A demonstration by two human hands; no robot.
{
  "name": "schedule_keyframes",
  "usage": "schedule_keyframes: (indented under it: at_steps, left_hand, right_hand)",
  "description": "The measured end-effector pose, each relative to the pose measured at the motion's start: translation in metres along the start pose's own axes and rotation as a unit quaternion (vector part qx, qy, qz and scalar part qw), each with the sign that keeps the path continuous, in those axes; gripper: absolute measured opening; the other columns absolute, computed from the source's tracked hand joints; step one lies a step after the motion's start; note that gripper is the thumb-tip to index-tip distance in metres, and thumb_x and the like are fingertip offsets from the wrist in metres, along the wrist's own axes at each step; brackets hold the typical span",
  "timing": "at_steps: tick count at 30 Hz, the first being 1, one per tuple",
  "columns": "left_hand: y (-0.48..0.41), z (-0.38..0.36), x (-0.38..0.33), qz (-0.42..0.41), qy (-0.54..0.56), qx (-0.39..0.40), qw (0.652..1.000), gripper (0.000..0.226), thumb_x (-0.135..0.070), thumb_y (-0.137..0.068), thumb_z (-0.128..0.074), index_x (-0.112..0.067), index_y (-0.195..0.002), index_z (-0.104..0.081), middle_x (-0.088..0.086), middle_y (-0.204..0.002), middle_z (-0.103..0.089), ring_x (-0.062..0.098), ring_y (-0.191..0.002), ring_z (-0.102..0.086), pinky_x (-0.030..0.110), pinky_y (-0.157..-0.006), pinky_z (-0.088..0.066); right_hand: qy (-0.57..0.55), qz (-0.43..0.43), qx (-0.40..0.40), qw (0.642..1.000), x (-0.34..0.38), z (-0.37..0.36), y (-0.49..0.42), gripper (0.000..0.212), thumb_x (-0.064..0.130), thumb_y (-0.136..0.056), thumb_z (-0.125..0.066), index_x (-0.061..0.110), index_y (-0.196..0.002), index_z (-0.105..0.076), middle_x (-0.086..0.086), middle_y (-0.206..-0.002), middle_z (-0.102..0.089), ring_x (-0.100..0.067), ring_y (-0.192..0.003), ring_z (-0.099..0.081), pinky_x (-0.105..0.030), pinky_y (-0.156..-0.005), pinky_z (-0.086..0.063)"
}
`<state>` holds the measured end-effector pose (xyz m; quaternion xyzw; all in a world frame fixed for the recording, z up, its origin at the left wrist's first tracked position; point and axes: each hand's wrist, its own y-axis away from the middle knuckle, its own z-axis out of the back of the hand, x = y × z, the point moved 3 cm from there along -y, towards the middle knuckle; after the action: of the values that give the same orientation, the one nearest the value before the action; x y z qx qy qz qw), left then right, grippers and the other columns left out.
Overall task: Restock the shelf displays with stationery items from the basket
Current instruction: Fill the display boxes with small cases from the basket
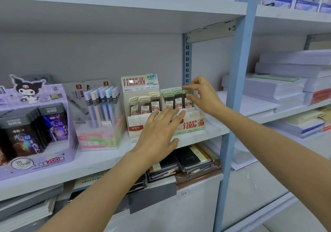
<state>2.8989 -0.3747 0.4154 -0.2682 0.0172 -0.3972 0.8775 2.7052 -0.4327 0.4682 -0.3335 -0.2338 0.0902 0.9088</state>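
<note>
Two display boxes stand side by side on the middle shelf (100,158): the cream 0.5 box (136,122) on the left and the green 0.7 box (192,124) on the right. A strip of bare shelf separates the green box from the blue upright (236,81). My left hand (159,129) is flat, fingers spread straight across the front walls where the boxes meet. My right hand (202,95) reaches over the green box's far right corner, thumb and fingertips pinching the green cap of the rightmost lead case (188,103), which stands upright in its row.
</note>
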Motion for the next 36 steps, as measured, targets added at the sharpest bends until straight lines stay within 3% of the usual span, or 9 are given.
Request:
schedule_keyframes:
  at_steps: [4,7,11,18,23,26,29,34,36]
  left_hand:
    - [0.010,0.008,-0.002,-0.005,0.041,-0.030,0.999,0.066,-0.035,-0.096,-0.052,-0.023,-0.153,-0.022,-0.001,-0.162,-0.014,0.016,-0.149,-0.003,0.037,-0.121,0.000]
    - [0.044,0.014,-0.002,0.007,0.088,-0.144,0.986,0.039,-0.018,-0.088,-0.063,-0.014,-0.127,-0.059,0.006,-0.135,-0.054,0.024,-0.130,-0.043,0.039,-0.108,-0.031]
    - [0.127,-0.015,0.007,0.070,0.097,-0.203,0.972,0.015,-0.011,-0.085,-0.057,-0.012,-0.098,-0.066,0.004,-0.098,-0.059,0.020,-0.093,-0.050,0.029,-0.080,-0.034]
    - [0.322,-0.132,0.021,0.239,0.130,0.025,0.962,0.021,-0.020,-0.090,-0.047,-0.013,-0.096,-0.066,0.004,-0.094,-0.059,0.027,-0.086,-0.056,0.039,-0.070,-0.044]
    - [0.449,-0.212,0.007,0.405,0.136,0.256,0.867,0.036,-0.032,-0.103,-0.038,-0.017,-0.132,-0.051,0.004,-0.138,-0.048,0.023,-0.132,-0.040,0.035,-0.104,-0.033]
    - [0.498,-0.237,-0.015,0.441,0.171,0.338,0.813,0.050,-0.041,-0.104,-0.026,-0.018,-0.149,-0.029,0.002,-0.161,-0.017,0.016,-0.147,-0.015,0.031,-0.116,-0.020]
    - [0.524,-0.245,-0.027,0.430,0.187,0.336,0.817,0.053,-0.039,-0.104,-0.027,-0.016,-0.152,-0.023,0.000,-0.162,-0.011,0.014,-0.150,0.000,0.027,-0.118,-0.014]
    - [0.536,-0.249,-0.036,0.422,0.218,0.280,0.834,0.047,-0.030,-0.103,-0.038,-0.013,-0.146,-0.038,0.004,-0.159,-0.023,0.017,-0.150,0.001,0.032,-0.120,-0.017]
    - [0.539,-0.252,-0.039,0.428,0.217,0.280,0.832,0.044,-0.028,-0.102,-0.040,-0.010,-0.143,-0.042,0.005,-0.158,-0.026,0.019,-0.150,0.002,0.033,-0.118,-0.022]
  right_hand:
    - [-0.013,0.021,-0.061,0.998,0.011,0.014,0.013,0.034,0.021,-0.097,-0.057,0.014,-0.129,-0.060,-0.005,-0.117,-0.053,-0.017,-0.110,-0.050,-0.021,-0.088,-0.037]
    - [-0.067,0.100,-0.104,0.987,0.046,0.019,0.038,0.019,0.012,-0.096,-0.056,0.010,-0.112,-0.066,-0.004,-0.104,-0.062,-0.012,-0.091,-0.057,-0.015,-0.080,-0.042]
    - [-0.175,0.179,0.032,0.968,0.105,-0.034,0.108,0.012,0.011,-0.095,-0.057,0.010,-0.096,-0.069,0.011,-0.085,-0.064,-0.005,-0.073,-0.057,-0.015,-0.066,-0.043]
    - [-0.162,0.143,0.434,0.875,0.144,-0.231,0.247,0.016,0.023,-0.097,-0.055,0.015,-0.099,-0.069,0.004,-0.084,-0.067,-0.011,-0.072,-0.060,-0.033,-0.069,-0.050]
    - [-0.082,0.083,0.649,0.752,0.112,-0.350,0.361,0.024,0.027,-0.098,-0.055,0.013,-0.114,-0.066,-0.006,-0.114,-0.067,-0.022,-0.102,-0.062,-0.030,-0.086,-0.047]
    - [-0.030,0.064,0.714,0.697,0.081,-0.385,0.425,0.022,0.031,-0.096,-0.057,0.016,-0.109,-0.065,-0.005,-0.112,-0.066,-0.022,-0.098,-0.062,-0.032,-0.082,-0.049]
    - [0.015,0.051,0.764,0.643,0.058,-0.396,0.480,0.021,0.039,-0.092,-0.062,0.021,-0.088,-0.052,-0.003,-0.089,-0.057,-0.017,-0.074,-0.052,-0.031,-0.065,-0.038]
    - [0.008,0.105,0.708,0.698,0.050,-0.390,0.514,0.050,0.060,-0.077,-0.069,0.022,-0.100,-0.048,0.003,-0.100,-0.048,-0.018,-0.091,-0.050,-0.033,-0.068,-0.043]
    - [0.013,0.157,0.713,0.683,0.053,-0.385,0.522,0.057,0.064,-0.076,-0.067,0.022,-0.111,-0.051,0.002,-0.109,-0.051,-0.017,-0.097,-0.053,-0.032,-0.071,-0.045]
